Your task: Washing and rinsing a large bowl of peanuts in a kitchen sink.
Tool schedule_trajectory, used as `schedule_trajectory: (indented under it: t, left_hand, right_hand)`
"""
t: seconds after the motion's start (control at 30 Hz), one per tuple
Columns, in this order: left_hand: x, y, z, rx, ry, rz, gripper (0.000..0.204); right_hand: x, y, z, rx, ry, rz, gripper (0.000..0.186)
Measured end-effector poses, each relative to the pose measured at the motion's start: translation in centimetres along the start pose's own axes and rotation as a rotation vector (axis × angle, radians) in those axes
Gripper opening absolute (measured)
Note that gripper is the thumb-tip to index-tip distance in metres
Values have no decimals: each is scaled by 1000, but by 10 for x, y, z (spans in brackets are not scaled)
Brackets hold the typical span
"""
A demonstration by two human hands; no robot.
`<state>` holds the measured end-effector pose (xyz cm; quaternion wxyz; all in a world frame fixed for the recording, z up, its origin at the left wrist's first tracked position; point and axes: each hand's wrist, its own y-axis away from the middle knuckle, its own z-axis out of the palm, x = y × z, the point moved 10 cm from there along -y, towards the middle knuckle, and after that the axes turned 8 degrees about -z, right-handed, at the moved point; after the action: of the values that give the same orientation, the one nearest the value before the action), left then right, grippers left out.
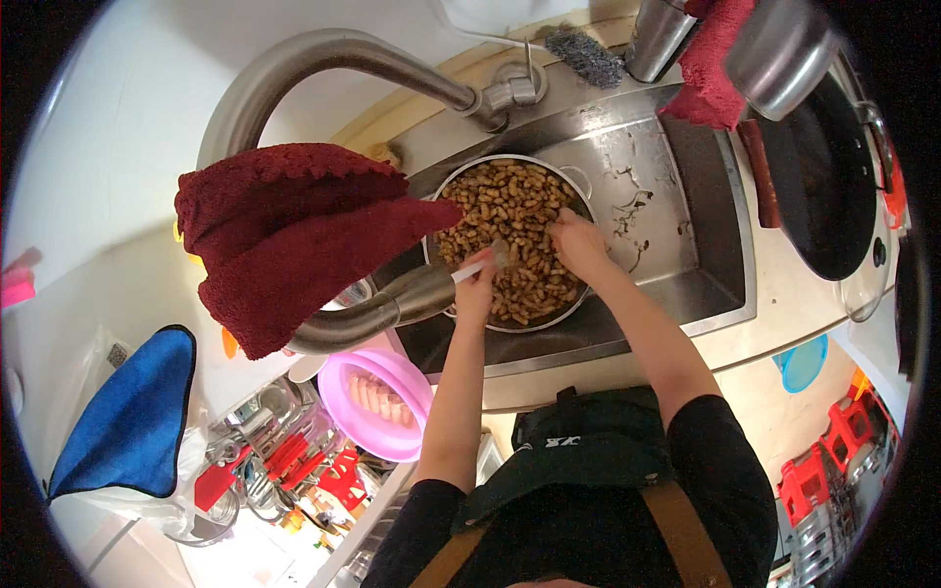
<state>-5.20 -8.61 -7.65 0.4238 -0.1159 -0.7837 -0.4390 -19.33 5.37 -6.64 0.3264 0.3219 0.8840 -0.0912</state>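
Note:
A round metal pot [446, 186] full of unshelled peanuts [505, 201] stands in the sink. My left hand [474, 292] is over the pot's near left side, closed round a small white-handled tool [472, 269]. The tool's pale, blurred head points right over the peanuts, and its kind is not clear. At the pot's right side, my right hand [580, 241] is down at the peanuts with its fingers bent together. What those fingers hold, if anything, is hidden.
A large curved faucet [328, 54] arches over the sink [657, 186], with a dark red cloth [294, 230] draped on it. Dark scraps lie in the sink's right part. A black pan [818, 176] is at right, a pink basin [417, 392] at lower left.

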Motion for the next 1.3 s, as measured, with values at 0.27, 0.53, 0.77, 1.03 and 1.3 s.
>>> schedule_trajectory:
  t: [0.27,0.53,0.77,1.03,1.3]
  left_hand:
    - [-9,3,5,-10,63,-30,22]
    - [13,10,27,-28,-278,136,29]
    - [60,32,68,-224,-195,261,34]
    - [19,22,65,-269,-77,118,34]
    - [68,45,102,-334,105,181,34]
  right_hand:
    - [6,-21,51,-241,165,-13,9]
    - [21,2,41,-56,-712,195,6]
    - [9,34,33,-116,-1036,339,10]
    - [48,58,-10,153,-1689,634,9]
    - [22,53,-2,58,-1682,605,7]
